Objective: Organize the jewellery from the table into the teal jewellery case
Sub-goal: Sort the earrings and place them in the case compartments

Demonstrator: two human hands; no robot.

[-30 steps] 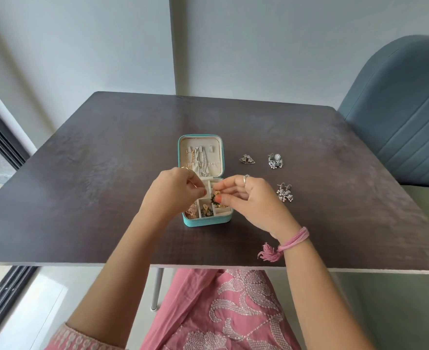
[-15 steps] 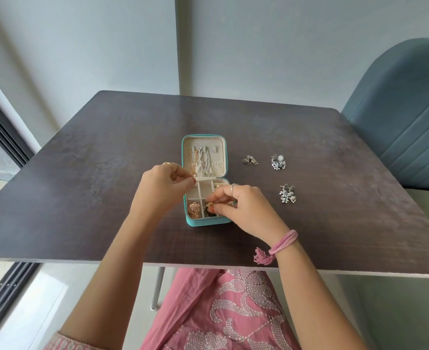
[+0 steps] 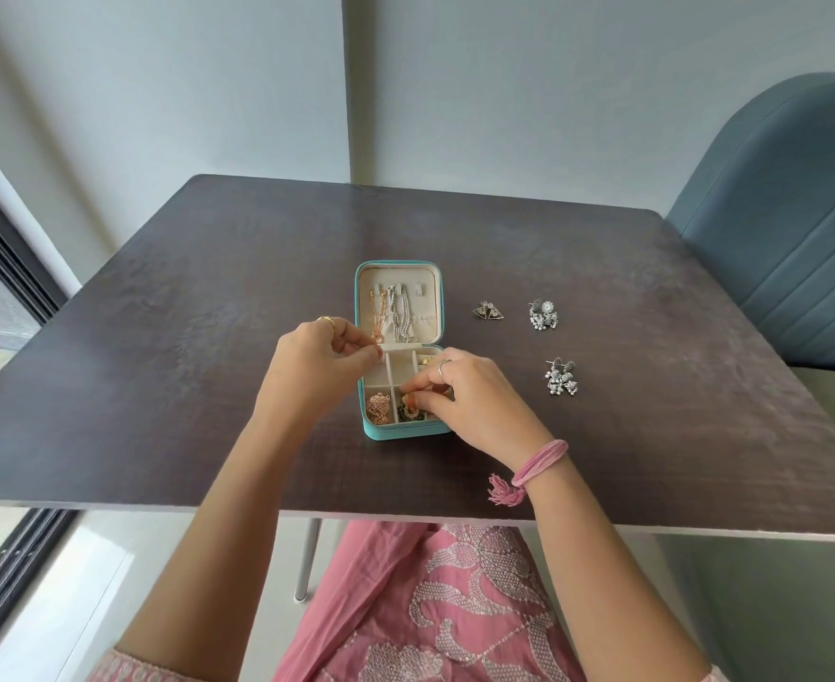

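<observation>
Since a second ago your right hand (image 3: 474, 406) has dropped from above the teal jewellery case (image 3: 398, 347) into its front middle compartment. Left hand (image 3: 319, 366): pinched, contents unclear. Right grip pinches the green-gold earring (image 3: 409, 408). Three pairs remain on the surface (image 3: 184, 361).

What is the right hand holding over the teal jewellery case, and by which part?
The right hand pinches a small gold-and-green earring by its top edge, low in the case's front middle compartment. What the left hand pinches cannot be told.
</observation>
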